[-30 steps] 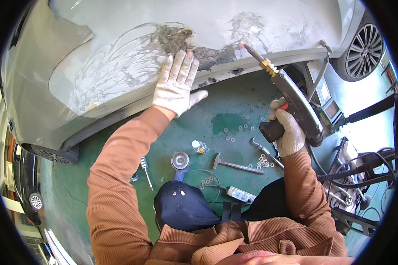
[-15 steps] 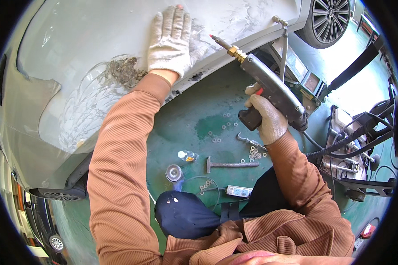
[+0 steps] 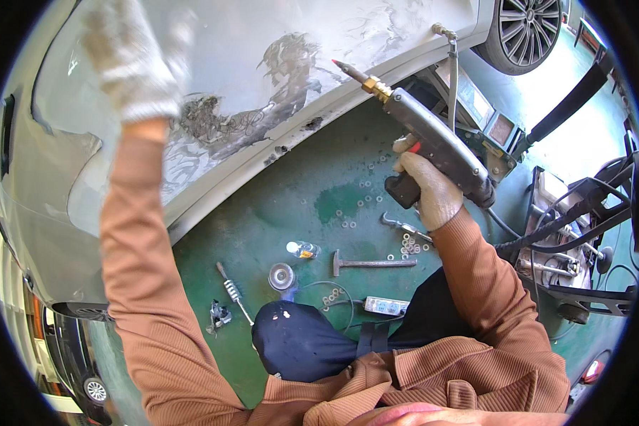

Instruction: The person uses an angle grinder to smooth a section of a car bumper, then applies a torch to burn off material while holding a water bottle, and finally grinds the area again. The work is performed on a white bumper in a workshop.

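My gloved left hand (image 3: 136,67) is over the upper left of the grey car panel (image 3: 234,32), fingers stretched out with the thumb apart and smeared by motion. Whether it touches the metal cannot be told. Beside it the panel has a rough dark patch (image 3: 202,119) and bare, scuffed metal (image 3: 289,65). In my gloved right hand (image 3: 432,186) is a black dent-pulling weld gun (image 3: 440,135), fingers wrapped round its grip below a red trigger. Its brass collar and reddish tip point up and left, short of the panel's lower edge.
On the green floor lie a hammer (image 3: 376,264), a small bottle (image 3: 303,249), an angle grinder (image 3: 282,277), a spring-bodied rod (image 3: 234,292), a power strip (image 3: 385,306) and several washers (image 3: 410,245). A tool cart (image 3: 557,248) with cables stands at right. A clamp (image 3: 445,32) grips the sill.
My left hand has swept left and up across the panel, baring the scuffed metal and the spring-bodied rod on the floor. My right hand and the weld gun have hardly moved.
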A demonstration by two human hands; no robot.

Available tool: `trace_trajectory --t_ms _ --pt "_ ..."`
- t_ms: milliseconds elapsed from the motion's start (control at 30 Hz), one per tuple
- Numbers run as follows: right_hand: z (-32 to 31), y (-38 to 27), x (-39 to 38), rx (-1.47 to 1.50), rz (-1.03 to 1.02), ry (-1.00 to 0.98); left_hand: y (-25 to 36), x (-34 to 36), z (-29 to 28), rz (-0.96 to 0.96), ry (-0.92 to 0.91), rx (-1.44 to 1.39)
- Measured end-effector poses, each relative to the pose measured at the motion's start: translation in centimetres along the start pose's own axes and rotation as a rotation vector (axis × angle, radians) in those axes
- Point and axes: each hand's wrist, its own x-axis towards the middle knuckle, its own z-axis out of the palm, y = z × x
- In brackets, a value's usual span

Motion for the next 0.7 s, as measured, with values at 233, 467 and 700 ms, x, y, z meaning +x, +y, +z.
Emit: trace_trajectory --t_ms 233,467,700 --pt "3.9 0.5 2.1 -0.090 0.017 -0.123 -1.7 -1.2 4.6 -0.028 -0.223 0.425" --pt "3.2 2.8 4.6 -0.353 0.034 -0.099 5.1 -15.7 -1.8 -0.178 -0.481 -0.020" --pt "5.9 1.0 3.1 -0.250 -0.083 -0.092 14.2 -33.1 -12.3 -0.395 -0.813 -0.755"
